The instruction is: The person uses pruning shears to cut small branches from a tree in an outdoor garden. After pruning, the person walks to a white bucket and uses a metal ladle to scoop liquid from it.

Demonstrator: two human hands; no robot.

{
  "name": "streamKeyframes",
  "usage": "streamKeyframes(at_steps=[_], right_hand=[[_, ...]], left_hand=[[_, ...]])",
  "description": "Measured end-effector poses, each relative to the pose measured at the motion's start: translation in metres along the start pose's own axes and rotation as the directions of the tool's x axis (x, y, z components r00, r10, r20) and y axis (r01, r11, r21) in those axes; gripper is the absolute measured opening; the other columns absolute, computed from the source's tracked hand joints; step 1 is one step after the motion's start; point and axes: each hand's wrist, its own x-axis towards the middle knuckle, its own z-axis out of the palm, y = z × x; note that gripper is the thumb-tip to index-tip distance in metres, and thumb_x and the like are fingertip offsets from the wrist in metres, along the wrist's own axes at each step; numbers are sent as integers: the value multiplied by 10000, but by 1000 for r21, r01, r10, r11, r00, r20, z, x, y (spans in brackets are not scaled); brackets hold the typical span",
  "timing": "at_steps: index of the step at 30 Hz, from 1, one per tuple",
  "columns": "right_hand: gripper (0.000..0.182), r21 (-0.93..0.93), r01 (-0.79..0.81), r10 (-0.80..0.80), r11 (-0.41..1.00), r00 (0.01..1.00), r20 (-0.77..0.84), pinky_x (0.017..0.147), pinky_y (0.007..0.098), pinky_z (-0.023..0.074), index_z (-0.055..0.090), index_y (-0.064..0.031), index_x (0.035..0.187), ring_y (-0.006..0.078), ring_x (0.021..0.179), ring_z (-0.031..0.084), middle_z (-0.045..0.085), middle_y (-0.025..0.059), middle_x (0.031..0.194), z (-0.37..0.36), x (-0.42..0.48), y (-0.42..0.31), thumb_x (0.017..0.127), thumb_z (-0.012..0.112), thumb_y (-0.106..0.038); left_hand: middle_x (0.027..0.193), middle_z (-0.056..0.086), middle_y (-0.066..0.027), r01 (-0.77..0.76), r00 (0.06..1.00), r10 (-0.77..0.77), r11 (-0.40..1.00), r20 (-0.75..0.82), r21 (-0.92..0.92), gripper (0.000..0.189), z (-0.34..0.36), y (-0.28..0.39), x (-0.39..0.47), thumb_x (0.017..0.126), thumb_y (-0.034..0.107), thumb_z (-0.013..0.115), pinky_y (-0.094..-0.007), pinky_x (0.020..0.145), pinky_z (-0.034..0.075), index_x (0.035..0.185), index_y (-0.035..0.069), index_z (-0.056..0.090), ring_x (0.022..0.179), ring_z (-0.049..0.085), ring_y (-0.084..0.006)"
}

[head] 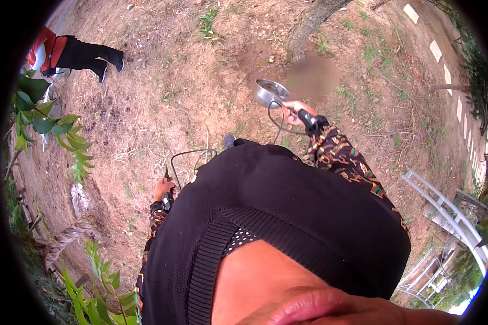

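Observation:
My right hand (295,112) is closed on the handle of a round metal pan (271,93), which is tilted just above or on the ground; I cannot tell which. Something dark lies inside the pan. A dark cable (271,118) loops below the pan and runs to the device on my right wrist. Low at the left, my left hand (165,188) is closed around a thin, dark, pointed object (166,172) whose kind I cannot make out. Another dark cable (193,152) arches from beside that hand toward my body.
A tree trunk (305,30) rises beyond the pan, with damp soil at its foot. A person (79,55) in red and black stands at the upper left. Leafy branches (44,118) hang at the left. A metal frame (447,211) curves at the right, below a row of pale slabs (447,77).

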Motion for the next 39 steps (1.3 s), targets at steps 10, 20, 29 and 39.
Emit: streamKeyframes(at_steps=[10, 20, 29, 39], right_hand=[[205, 329, 164, -235, 930, 953, 189, 368, 198, 249, 441, -31, 826, 57, 461, 423, 434, -34, 568, 89, 59, -127, 849, 490, -229], [189, -333, 522, -556, 785, 831, -9, 377, 228, 341, 488, -64, 787, 95, 461, 453, 459, 2, 556, 140, 45, -143, 839, 530, -240], [263, -507, 348, -463, 788, 879, -116, 351, 263, 370, 512, -67, 716, 119, 417, 475, 504, 18, 546, 68, 34, -60, 800, 594, -303], [258, -612, -21, -87, 791, 985, -146, 391, 238, 334, 528, -86, 615, 107, 425, 470, 492, -9, 512, 7, 20, 29, 751, 667, -256]], left_hand=[[772, 601, -110, -250, 962, 268, 806, 45, 536, 257, -48, -241, 128, 745, 293, 536, -344, 682, 464, 929, 124, 599, 775, 568, -292], [897, 601, -96, -143, 988, 156, 833, 22, 534, 273, -38, -257, 143, 733, 345, 545, -354, 735, 465, 896, 141, 627, 845, 571, -289], [987, 577, -65, -464, 875, 374, 468, 307, 752, 231, -42, -215, 144, 702, 307, 555, -334, 812, 425, 863, 165, 640, 972, 517, -260], [745, 596, -39, -39, 998, 49, 965, -30, 258, 270, -15, -121, 92, 656, 157, 584, -269, 609, 435, 885, 15, 607, 674, 547, -125]])
